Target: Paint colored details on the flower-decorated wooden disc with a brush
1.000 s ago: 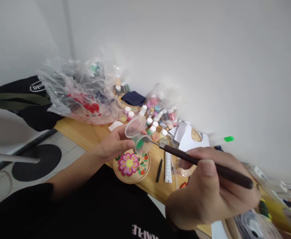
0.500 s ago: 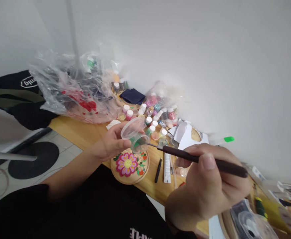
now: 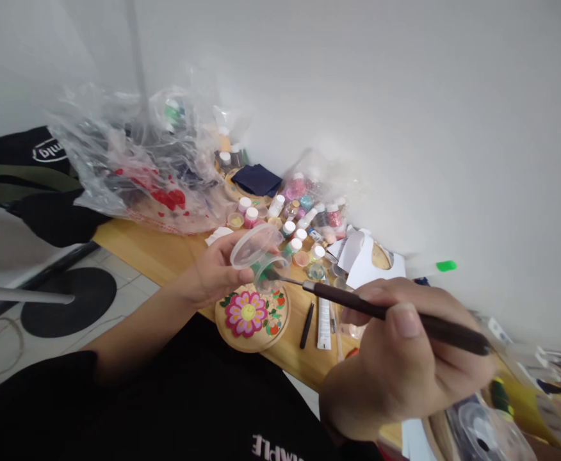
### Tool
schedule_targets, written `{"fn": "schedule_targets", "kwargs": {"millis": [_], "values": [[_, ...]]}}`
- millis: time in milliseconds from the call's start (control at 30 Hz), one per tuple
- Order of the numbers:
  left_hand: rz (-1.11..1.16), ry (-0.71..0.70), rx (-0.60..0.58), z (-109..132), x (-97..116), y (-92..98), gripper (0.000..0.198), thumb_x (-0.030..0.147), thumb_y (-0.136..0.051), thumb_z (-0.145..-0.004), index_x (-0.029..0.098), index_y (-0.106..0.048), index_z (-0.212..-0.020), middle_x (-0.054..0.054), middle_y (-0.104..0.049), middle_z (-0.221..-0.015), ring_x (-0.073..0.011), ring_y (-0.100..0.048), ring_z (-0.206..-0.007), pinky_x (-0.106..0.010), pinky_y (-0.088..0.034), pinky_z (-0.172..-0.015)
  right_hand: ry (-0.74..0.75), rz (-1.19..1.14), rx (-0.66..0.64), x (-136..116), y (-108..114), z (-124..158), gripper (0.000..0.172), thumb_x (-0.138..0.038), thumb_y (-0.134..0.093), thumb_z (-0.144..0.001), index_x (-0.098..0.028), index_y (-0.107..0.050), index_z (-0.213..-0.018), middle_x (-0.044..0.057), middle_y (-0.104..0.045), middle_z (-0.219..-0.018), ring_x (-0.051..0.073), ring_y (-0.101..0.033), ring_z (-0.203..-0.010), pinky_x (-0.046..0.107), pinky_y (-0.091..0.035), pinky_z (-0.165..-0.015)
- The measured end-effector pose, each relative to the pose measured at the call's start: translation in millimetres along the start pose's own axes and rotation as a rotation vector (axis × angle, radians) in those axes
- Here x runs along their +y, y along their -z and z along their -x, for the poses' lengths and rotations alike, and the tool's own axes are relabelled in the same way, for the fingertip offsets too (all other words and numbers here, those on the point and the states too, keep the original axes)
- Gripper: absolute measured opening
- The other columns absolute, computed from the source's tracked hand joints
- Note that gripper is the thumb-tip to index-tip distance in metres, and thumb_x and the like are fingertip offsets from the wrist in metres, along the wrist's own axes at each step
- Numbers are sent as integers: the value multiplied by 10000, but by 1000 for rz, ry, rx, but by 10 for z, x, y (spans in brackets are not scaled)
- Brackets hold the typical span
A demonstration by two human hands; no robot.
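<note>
My left hand point(image 3: 220, 269) is closed on a small clear plastic cup point(image 3: 276, 274) with its hinged lid point(image 3: 255, 246) standing open; green paint shows inside. Between the fingers of my right hand point(image 3: 410, 346) is a dark-handled palette knife point(image 3: 352, 299), whose thin metal tip reaches into the cup. The tip's end is hard to make out against the green. Below the cup lies a round wooden disc point(image 3: 256, 342) painted with a pink flower, orange blossoms and green leaves.
Several small paint bottles point(image 3: 294, 246) stand behind the cup. A white tube point(image 3: 324, 325) and a black pen-like stick point(image 3: 307, 325) lie right of the disc. A crumpled plastic bag point(image 3: 165, 166) covers the table's left end. White paper point(image 3: 367, 262) rests near the wall.
My right hand and the palette knife have shifted slightly right and down. The cup stays in my left hand, almost in place. The view has moved a little.
</note>
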State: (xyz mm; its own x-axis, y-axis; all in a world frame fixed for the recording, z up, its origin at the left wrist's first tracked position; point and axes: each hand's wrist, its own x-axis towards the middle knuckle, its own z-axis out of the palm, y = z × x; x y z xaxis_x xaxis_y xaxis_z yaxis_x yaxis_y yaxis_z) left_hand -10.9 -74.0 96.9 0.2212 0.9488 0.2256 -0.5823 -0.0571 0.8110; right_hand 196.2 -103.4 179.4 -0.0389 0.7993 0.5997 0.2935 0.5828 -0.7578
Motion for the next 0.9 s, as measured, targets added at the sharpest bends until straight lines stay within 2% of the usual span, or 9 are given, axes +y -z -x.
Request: {"fn": "schedule_targets", "kwargs": {"millis": [100, 233, 400, 500, 600, 733, 900], "values": [[-24, 35, 14, 9, -3, 12, 396, 499, -939, -701, 236, -786, -955, -38, -796, -923, -172, -734, -748, -271, -594, -626, 22, -7, 93, -8, -13, -5, 117, -262, -670, -927, -255, -737, -831, 0, -715, -708, 141, -620, -513, 321, -487, -484], [9, 30, 55, 7, 6, 17, 399, 472, -973, -655, 234, -795, -921, -23, -792, -878, -148, -719, -708, -238, -573, -604, -50, -25, 58, 33, -25, -35, 132, -270, -685, -926, -226, -735, -812, 2, -698, -704, 132, -631, -520, 304, -484, -484], [57, -18, 16, -8, 9, 9, 333, 418, -967, -690, 255, -822, -942, 6, -805, -894, -114, -730, -722, -195, -570, -625, -151, -241, 98, 181, -114, -131, 120, -235, -720, -897, -218, -745, -780, -28, -676, -675, 100, -612, -482, 271, -484, -485], [80, -10, 36, -5, 0, 17, 353, 418, -981, -665, 239, -825, -926, 11, -801, -896, -103, -731, -753, -179, -563, -668, -218, -362, 126, 282, -188, -216, 149, -229, -722, -853, -210, -723, -705, -40, -639, -594, 93, -560, -430, 252, -438, -432], [124, 30, 75, 12, -21, 47, 396, 402, -1006, -620, 219, -822, -919, 8, -793, -902, -100, -725, -774, -176, -558, -704, -276, -454, 96, 392, -211, -296, 177, -242, -697, -848, -207, -714, -675, -48, -565, -473, 103, -530, -399, 236, -395, -401], [167, 61, 67, 42, -67, 112, 399, 397, -1005, -626, 214, -814, -925, 10, -767, -888, -97, -704, -771, -177, -538, -684, -294, -482, 11, 521, -198, -355, 165, -281, -726, -841, -204, -733, -695, -44, -566, -459, 110, -534, -398, 234, -389, -396], [201, 90, 80, 66, -138, 225, 461, 417, -1006, -617, 184, -768, -935, 6, -738, -853, -96, -673, -721, -183, -525, -632, -325, -453, 55, 505, -343, -318, 174, -272, -730, -838, -210, -723, -676, -54, -543, -469, 91, -518, -401, 224, -385, -401]]}}
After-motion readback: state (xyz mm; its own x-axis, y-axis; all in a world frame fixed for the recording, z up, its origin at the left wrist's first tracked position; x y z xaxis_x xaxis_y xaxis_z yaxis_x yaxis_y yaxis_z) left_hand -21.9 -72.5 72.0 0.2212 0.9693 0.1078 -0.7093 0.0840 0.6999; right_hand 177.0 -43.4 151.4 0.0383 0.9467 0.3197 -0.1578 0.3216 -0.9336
